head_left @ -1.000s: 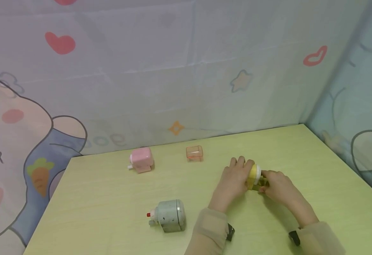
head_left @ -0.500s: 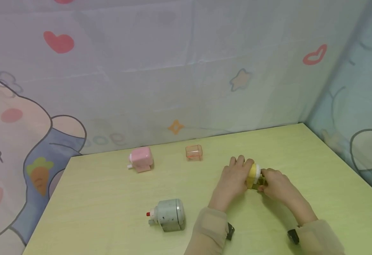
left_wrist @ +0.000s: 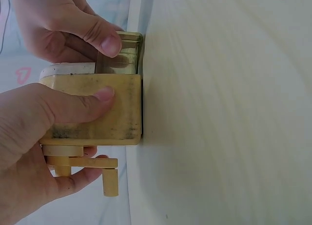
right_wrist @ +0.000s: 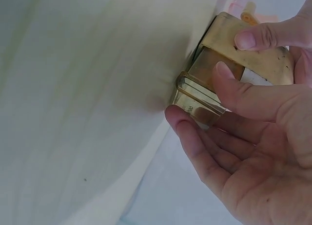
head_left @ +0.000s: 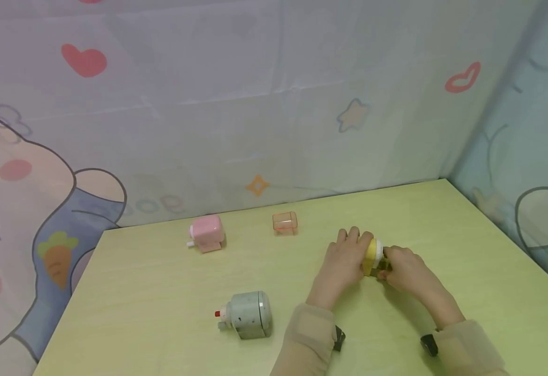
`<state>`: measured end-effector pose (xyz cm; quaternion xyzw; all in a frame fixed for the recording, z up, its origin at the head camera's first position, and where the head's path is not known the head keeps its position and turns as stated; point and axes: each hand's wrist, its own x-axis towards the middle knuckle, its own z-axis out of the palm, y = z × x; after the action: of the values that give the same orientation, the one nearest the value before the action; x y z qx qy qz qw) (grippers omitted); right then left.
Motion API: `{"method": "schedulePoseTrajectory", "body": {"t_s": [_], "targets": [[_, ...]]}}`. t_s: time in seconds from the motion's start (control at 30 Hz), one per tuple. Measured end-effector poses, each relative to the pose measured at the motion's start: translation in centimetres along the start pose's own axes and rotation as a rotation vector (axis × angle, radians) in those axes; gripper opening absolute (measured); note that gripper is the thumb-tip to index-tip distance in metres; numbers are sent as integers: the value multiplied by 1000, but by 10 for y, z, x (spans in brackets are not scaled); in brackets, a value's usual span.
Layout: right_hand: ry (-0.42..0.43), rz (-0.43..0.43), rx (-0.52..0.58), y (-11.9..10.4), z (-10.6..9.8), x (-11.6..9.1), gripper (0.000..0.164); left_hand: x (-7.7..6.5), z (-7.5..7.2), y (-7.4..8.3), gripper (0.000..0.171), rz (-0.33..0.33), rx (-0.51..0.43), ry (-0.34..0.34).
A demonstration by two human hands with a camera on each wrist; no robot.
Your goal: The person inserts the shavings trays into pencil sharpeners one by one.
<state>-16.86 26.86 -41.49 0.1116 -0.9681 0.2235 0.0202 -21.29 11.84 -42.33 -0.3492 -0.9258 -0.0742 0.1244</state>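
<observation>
On the right part of the table, my left hand [head_left: 343, 259] grips a yellow crank pencil sharpener [head_left: 370, 257], thumb across one side. Its yellow crank handle [left_wrist: 92, 161] shows in the left wrist view, beside the fingers of that hand. A clear shavings drawer [right_wrist: 199, 102] sticks partly out of the sharpener's body. My right hand [head_left: 410, 271] pinches this drawer between thumb and fingers. The sharpener's white part [left_wrist: 73, 69] lies just above the drawer's side, near both hands. Some left fingers are hidden behind the body.
Left of the hands, a grey sharpener [head_left: 248, 315] with a red tip sits on the pale yellow-green table [head_left: 152, 313]. Farther back are a pink sharpener [head_left: 207, 231] and a clear orange drawer [head_left: 285, 223]. A printed cloth [head_left: 208, 104] hangs behind the table.
My right hand has edged slightly left toward the sharpener's body, and a little less of the drawer stands out. The left hand keeps its hold; the head view has shifted slightly.
</observation>
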Motion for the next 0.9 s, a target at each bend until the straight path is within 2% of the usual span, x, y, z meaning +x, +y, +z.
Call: {"method": "schedulePoseTrajectory", "body": {"t_s": [0.13, 0.33, 0.63, 0.9], "targets": [[9, -1, 4, 0, 0, 1, 26, 0, -1, 1, 63, -1, 2, -3], [41, -32, 15, 1, 2, 2, 42, 0, -2, 1, 63, -7, -5, -18], [31, -92, 32, 1, 3, 2, 35, 0, 0, 0, 65, -5, -15, -15], [18, -82, 67, 4, 2, 6, 47, 1, 0, -1, 67, -10, -16, -29]]}}
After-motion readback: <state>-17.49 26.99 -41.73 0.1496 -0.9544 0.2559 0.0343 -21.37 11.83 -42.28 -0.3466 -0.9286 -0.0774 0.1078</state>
